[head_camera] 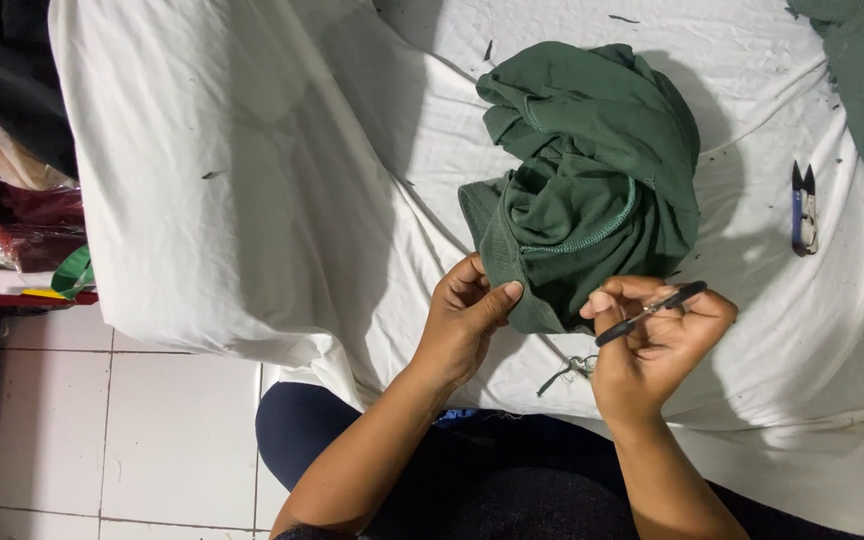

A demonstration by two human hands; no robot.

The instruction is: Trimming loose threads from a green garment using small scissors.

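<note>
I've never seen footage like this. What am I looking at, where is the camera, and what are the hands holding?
There is one picture, from a camera worn on a person's head, looking down at their own two bare hands. No machine is involved. A white sheet covers the work surface. On it lies a bunched green garment. The left hand pinches the garment's edge. The right hand holds small black snips close to the cloth. Another pair of snips, blue-handled, lies on the sheet to the right, and loose thread bits lie near the hands. Tiled floor shows below.

Garment sewing workshop, white-sheeted table (202, 200), thread snips (803, 210), fabric piles, tiled floor (102, 420)
</note>
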